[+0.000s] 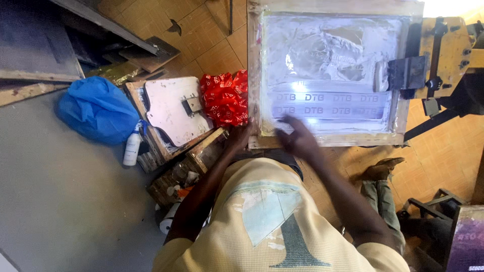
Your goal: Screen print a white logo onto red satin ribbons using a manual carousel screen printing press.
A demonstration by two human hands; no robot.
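Observation:
A wooden-framed printing screen [254, 75] lies flat in front of me, its mesh [327, 55] smeared with white ink and carrying rows of faint lettering. My left hand [239, 135] rests at the frame's near left corner, by a heap of red printed fabric [226, 97]. My right hand [297, 137] is blurred over the near edge of the mesh, fingers spread, and I cannot tell whether it holds anything. A dark squeegee [406, 73] sits at the screen's right side against a yellow hinged clamp [446, 50].
A pale shaped board with a metal clip [174, 108] lies left of the fabric. A blue plastic bag [96, 108] and a white bottle [132, 147] sit further left. Wooden boxes with clutter [184, 174] stand below. My shoe [380, 168] rests on the tiled floor.

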